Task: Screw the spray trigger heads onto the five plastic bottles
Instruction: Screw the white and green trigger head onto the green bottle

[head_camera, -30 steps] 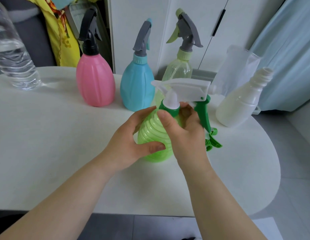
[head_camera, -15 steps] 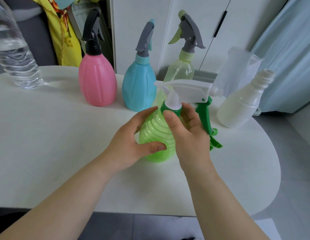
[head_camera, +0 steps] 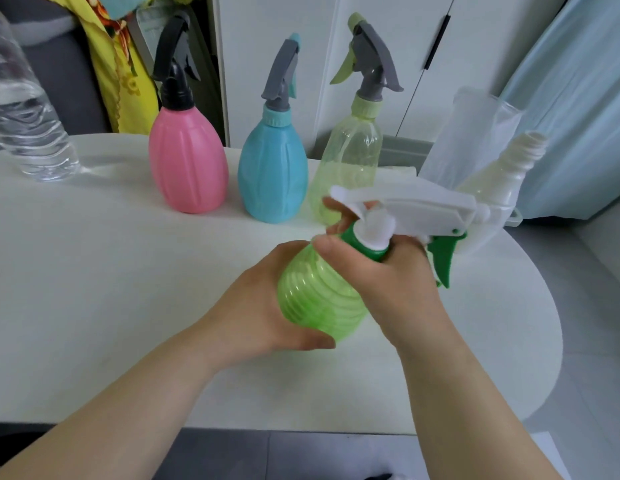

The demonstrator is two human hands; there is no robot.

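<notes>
Step in hand: screwing the head onto bottle four of five.

Left hand (head_camera: 260,306) is wrapped round the body of the green bottle (head_camera: 315,299), thumb across the near side, fingers behind. Right hand (head_camera: 388,282) pinches the green collar (head_camera: 362,242) at the neck, between thumb and curled fingers. The trigger head (head_camera: 415,209) (white top, green lever) sits on the neck and points right.

The green bottle is mid-table, near the front, and tilted. I cannot tell whether its base touches the table (head_camera: 94,271).

The pink bottle (head_camera: 187,168), blue bottle (head_camera: 272,178) and clear yellowish bottle (head_camera: 350,161) stand in a row behind, each with a head on, so they look done. The white bottle (head_camera: 498,178) leans at the far right against a plastic bag (head_camera: 474,133). Its threaded neck is bare, and no spare head is in view. A water bottle (head_camera: 24,116) stands far left and is not part of the task.

How far the collar is threaded is hidden by the fingers, so tightness is unknown. As a judgement, the task is a bit over halfway.

Next move calls for:
- The right hand turns the collar, likely re-pinching between turns.
- The left hand braces the body so it doesn't spin along.
- The head stays square to the neck to avoid cross-threading.
- Then the white bottle gets its head.
</notes>
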